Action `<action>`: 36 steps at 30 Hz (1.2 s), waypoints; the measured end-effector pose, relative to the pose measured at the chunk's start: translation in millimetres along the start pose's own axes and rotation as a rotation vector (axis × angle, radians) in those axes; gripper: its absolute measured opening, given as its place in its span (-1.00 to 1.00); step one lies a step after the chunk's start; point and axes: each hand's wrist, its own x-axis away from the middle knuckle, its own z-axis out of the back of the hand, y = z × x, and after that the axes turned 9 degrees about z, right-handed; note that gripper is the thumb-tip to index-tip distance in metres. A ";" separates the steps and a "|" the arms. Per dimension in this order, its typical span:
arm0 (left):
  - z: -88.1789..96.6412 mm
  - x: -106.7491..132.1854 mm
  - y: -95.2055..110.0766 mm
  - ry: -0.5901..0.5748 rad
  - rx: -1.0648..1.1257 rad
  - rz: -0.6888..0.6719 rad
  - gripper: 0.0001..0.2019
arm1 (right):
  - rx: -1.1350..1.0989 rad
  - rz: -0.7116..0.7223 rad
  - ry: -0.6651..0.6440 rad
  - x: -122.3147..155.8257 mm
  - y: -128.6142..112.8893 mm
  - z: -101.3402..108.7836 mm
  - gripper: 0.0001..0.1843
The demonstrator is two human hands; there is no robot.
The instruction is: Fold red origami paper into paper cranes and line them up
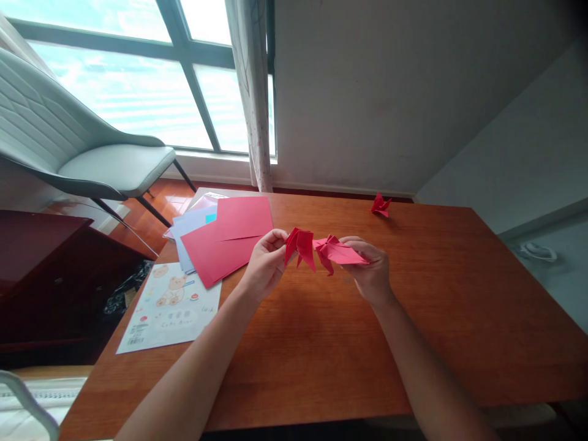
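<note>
Wooden table point(436, 318) by a window: left hand point(265, 264) and right hand point(371, 272) each pinch one red origami piece point(301, 246), point(337, 251); paper sheets point(229, 236) lie left.

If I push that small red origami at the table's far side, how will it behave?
The small red origami is folded paper, so probably very light and apt to slide or tip. Its raised points look thin, so likely easy to crush.

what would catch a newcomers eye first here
The red folded paper pinched between the left hand and right hand, over the middle of the wooden table. Next, the loose red sheets at the table's left, and a small red folded piece near its far edge.
</note>
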 end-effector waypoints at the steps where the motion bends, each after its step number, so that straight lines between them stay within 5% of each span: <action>1: 0.8 -0.2 -0.7 -0.008 0.015 -0.003 -0.67 | -0.004 0.009 -0.022 -0.2 -0.5 -0.6 -0.80; 12: -1.5 5.9 2.8 -0.060 -0.096 -0.098 -0.66 | 0.002 0.019 -0.013 -0.1 1.6 1.8 -0.83; 21: 4.9 -0.4 -1.9 0.008 0.192 0.002 -0.64 | 0.010 0.060 -0.046 -0.4 -1.0 -0.9 -0.80; 36: 3.0 0.9 -6.2 -0.077 0.254 0.051 -0.66 | 0.019 0.055 -0.079 -0.2 -1.9 -1.5 -0.81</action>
